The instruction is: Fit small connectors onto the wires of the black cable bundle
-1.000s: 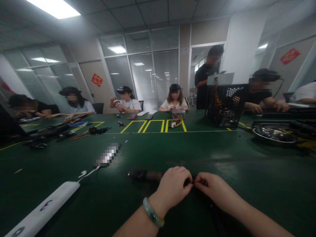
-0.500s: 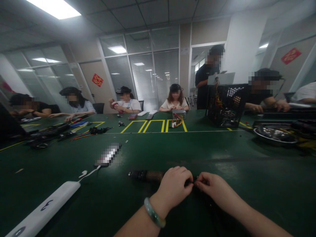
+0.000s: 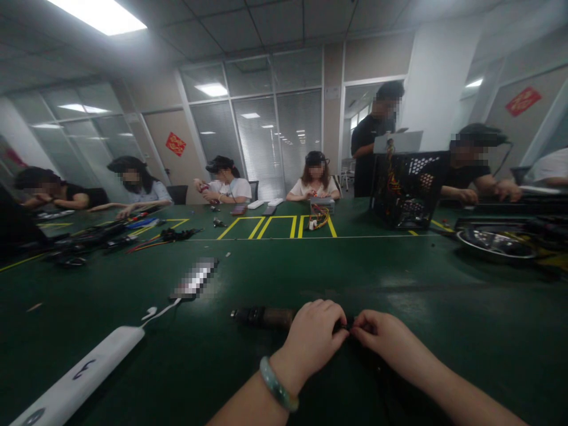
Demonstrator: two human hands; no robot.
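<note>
Low in the head view, my left hand [image 3: 316, 328], with a green bangle [image 3: 278, 386] at the wrist, curls its fingers with the thumb and index finger nearly together. Close by on the right, my right hand [image 3: 386, 332] pinches with its fingertips. Something small and dark lies between the two sets of fingertips, too hidden to name. Under and left of my left hand is a dark cylindrical tool [image 3: 273, 318], resembling an electric screwdriver, lying on its side with a metal tip pointing left. My left hand hides its right end. Dark material below my right hand is unclear.
A white power strip [image 3: 95, 368] lies at left, with a cable running toward a phone-like device [image 3: 194, 279]. Dark cables [image 3: 95, 239], a computer case [image 3: 406, 189] and a metal bowl [image 3: 494, 244] stand farther off. Several people sit across the green table [image 3: 275, 266].
My hands hold nearly the same place, with only a slight shift of the left wrist. Across the table, a person's hands with a red object have moved slightly.
</note>
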